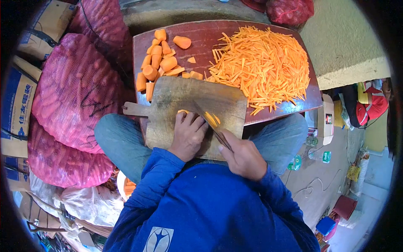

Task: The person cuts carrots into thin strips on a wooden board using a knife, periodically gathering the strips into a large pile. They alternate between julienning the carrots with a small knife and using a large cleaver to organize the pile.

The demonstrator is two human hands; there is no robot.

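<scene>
A worn wooden cutting board (168,96) with a handle at its left lies on the near edge of a dark red table. My left hand (189,133) presses down on a carrot piece (183,111) on the board, fingertips curled over it and mostly hiding it. In my right hand (242,154) is a knife (210,122), its blade slanting up and left beside the left fingers. A few carrot sticks (213,119) lie along the blade's right side. Behind the board, peeled carrot chunks (168,64) sit at left and a big heap of carrot sticks (268,63) at right.
Pink mesh sacks (75,92) stand at the left, in front of cardboard boxes (17,109). A white container (121,185) holding carrot pieces is by my left leg. Plastic bottles (326,157) and a cord lie on the floor at right. The red table (201,38) spans the front.
</scene>
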